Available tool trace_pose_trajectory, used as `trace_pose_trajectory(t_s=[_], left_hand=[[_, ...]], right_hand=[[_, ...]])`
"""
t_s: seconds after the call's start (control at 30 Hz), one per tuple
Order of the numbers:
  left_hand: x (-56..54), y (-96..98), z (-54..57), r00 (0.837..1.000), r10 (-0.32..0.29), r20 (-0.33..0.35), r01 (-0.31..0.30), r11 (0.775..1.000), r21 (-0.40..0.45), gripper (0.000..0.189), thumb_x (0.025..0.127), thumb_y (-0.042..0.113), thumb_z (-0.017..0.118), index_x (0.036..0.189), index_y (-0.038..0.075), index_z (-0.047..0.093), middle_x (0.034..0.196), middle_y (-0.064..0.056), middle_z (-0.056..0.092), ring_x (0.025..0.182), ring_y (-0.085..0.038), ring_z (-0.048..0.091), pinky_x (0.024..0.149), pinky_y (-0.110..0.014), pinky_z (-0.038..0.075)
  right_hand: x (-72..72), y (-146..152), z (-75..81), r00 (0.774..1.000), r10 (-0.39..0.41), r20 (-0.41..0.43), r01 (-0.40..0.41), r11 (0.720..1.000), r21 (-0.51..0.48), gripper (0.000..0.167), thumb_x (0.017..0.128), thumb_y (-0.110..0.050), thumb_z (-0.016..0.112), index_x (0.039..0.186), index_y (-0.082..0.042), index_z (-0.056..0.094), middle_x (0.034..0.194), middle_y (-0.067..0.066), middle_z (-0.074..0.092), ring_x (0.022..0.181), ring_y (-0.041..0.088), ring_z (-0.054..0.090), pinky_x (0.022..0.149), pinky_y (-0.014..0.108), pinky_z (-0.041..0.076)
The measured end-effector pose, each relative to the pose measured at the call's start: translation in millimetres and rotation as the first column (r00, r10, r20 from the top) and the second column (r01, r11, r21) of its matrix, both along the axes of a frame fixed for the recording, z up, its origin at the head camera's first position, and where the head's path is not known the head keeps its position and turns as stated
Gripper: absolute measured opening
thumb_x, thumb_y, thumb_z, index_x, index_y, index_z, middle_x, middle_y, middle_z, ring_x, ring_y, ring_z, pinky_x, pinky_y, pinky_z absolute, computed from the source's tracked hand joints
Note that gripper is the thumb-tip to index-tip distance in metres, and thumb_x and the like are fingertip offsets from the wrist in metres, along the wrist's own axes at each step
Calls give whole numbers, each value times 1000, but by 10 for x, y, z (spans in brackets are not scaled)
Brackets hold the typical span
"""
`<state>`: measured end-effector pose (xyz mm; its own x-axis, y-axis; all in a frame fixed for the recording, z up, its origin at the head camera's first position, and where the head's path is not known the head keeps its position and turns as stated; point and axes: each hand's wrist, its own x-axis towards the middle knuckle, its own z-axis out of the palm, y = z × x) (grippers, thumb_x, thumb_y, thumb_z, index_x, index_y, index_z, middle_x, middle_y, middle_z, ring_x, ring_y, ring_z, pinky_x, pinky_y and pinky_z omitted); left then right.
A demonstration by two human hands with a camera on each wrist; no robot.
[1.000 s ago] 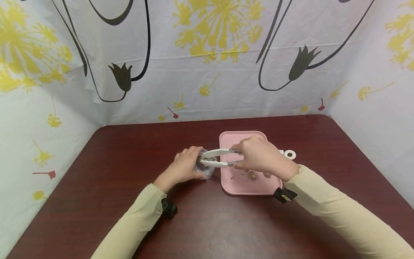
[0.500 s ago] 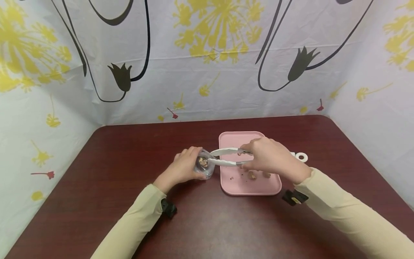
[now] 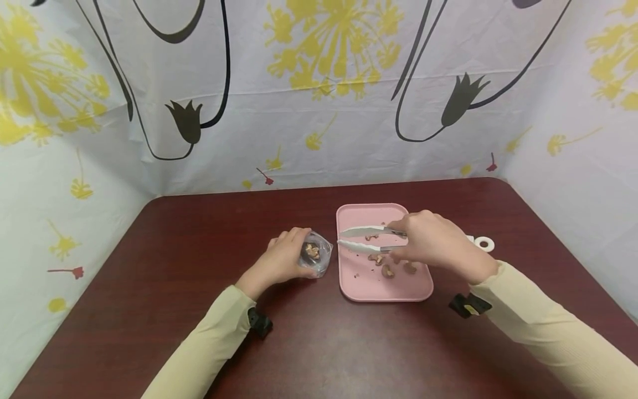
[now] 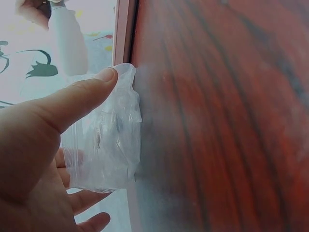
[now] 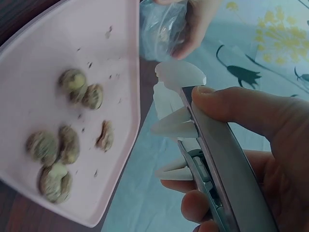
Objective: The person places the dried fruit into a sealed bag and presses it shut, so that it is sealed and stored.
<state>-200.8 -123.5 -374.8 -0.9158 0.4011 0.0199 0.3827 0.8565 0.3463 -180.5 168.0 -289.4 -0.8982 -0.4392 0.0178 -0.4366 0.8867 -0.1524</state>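
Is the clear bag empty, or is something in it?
Not empty: in the head view, brown pieces show inside the bag. How full it is, I cannot tell.

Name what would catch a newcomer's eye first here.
The pink tray stands out first against the dark table, with wrinkled brown lumps scattered on it. Over the tray are white-tipped tongs in the right hand; left of the tray, the left hand holds a clear plastic bag.
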Motion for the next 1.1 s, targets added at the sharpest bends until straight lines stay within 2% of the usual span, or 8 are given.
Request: trace_pose_trajectory(t_s=[0.23,0.4,0.7,0.9,1.1], left_hand=[[-2,2,-8,1000,2,7,-2,1000,-5,99,65,43,86,143,8,37,138,-11,47,121,-30,45,99,-50,36],[-6,2,-6,1000,6,8,-6,1000,-8,99,65,43,86,144,7,37,138,-10,47,121,-30,45,98,-50,36],[-5,4,-6,1000,8,1,-8,1000,-8,100,65,43,86,144,7,37,138,-11,47,121,-30,45,98,-50,37],[2,10,-3,1000,7,7,-7,1000,-2,99,65,43,86,144,7,37,138,-10,47,121,-30,45,98,-50,36],[8,9,-2,1000,6,5,-6,1000,-1,99,66,43,85,144,7,37,138,-10,47,120,-31,45,98,-50,37]], right_hand=[[7,113,-31,999,-45,7,45,999,6,32,69,-40,81,93,-21,72,75,-5,63,63,11,51,55,31,42],[4,183,-6,999,-44,-1,44,999,29,31,69,-47,79,87,-23,68,71,-5,58,64,12,52,56,35,43],[-7,263,-33,997,-71,-9,72,996,56,31,68,-40,79,89,-20,68,71,-4,57,65,16,51,57,38,43],[0,317,-37,995,-101,-2,101,994,48,54,67,-44,80,111,-14,71,79,-1,64,68,16,54,60,41,47],[-10,374,-36,995,-91,-35,92,994,57,47,67,-39,82,106,-15,72,78,-1,63,69,17,57,60,43,48]])
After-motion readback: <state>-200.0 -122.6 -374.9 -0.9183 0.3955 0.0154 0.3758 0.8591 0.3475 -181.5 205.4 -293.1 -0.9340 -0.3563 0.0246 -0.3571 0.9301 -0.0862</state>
